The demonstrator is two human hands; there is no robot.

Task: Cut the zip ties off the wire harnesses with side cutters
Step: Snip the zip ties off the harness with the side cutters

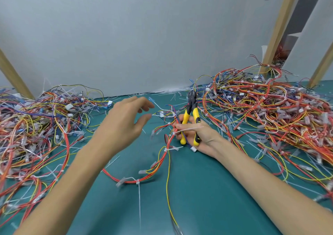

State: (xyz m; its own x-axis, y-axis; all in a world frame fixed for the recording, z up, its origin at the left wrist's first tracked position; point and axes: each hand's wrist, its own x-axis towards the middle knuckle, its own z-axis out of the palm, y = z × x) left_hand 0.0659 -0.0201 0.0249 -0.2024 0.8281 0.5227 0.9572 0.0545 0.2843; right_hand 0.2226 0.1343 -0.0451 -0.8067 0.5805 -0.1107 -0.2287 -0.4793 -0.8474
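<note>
1. Left hand [126, 121] hovered over the green mat [207, 198], fingers loosely spread and holding nothing. The right hand [198, 137] curled round the side cutters [191, 111], nose pointing far, and pinched a white zip tie [189, 128] against the handles.
2. Two heaps of wire harnesses flanked the work, the left pile [36, 126] and the right pile [270, 108]. Stray loops from both reached inward and could snag a lifted bundle.
3. Between the hands lay the loose harness [162, 160], red and yellow wires running near from the right hand. It looked light and limp, so it is best held on the bundle just beside a tie.
4. A bound tie [137, 181] kept its long tail pointing near. Thin, springy nylon would likely flick away when cut, so the tail is the place to take hold.
5. Cut offcuts [239, 141] littered the mat to the right and were easily mistaken for live ties.
</note>
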